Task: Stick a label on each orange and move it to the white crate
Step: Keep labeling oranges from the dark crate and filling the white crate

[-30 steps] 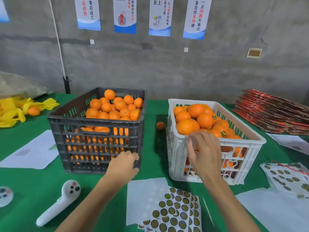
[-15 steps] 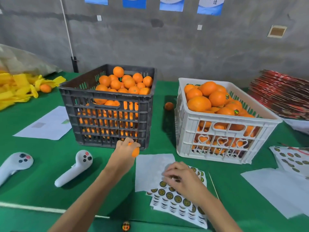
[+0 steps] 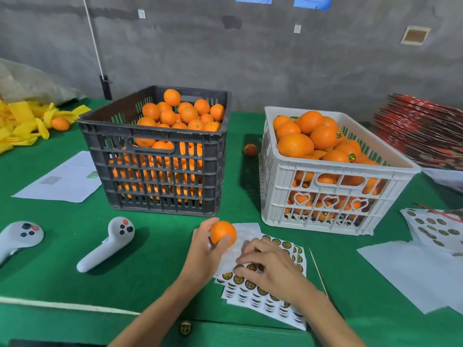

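Orange (image 3: pixel 222 233) (round, no long axis to tell) sits gripped in the left hand (image 3: pixel 204 249) above the green table (image 3: pixel 57 279), near the sticker sheet (image 3: pixel 263 294), where the right hand (image 3: pixel 271 267) rests, fingertips curled onto labels.

Grey concrete wall (image 3: pixel 275 58) behind green-covered table (image 3: pixel 62 271)

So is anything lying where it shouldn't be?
Yes. One small orange sits loose on the green table between the black crate and white crate, and a stray label lies at the table's near edge.
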`<action>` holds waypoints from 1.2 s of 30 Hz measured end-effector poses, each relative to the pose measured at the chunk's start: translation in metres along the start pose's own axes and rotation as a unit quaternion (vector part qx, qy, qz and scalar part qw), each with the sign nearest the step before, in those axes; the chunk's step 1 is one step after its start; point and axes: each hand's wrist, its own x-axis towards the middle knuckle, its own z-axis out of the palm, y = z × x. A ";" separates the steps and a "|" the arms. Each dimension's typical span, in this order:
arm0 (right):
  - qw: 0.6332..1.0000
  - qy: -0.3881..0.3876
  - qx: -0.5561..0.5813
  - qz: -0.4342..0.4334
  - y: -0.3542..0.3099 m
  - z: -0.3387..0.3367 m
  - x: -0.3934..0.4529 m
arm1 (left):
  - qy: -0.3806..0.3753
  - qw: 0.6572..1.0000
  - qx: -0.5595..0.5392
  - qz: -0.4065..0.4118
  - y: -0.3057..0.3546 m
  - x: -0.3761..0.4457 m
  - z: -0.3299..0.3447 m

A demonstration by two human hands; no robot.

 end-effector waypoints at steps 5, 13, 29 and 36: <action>0.985 -0.015 0.153 0.079 0.005 0.002 0.000 | -0.005 1.000 0.003 0.018 -0.010 -0.003 0.002; 0.995 0.034 -0.020 0.092 -0.011 0.007 0.000 | -0.029 0.999 0.006 0.022 -0.012 -0.005 0.003; 0.978 0.079 -0.063 0.184 -0.030 0.017 -0.002 | 0.007 0.998 0.056 0.001 -0.022 -0.005 0.001; 0.968 0.082 0.038 0.234 -0.026 0.015 -0.003 | 0.014 0.997 0.078 -0.013 -0.019 -0.008 0.005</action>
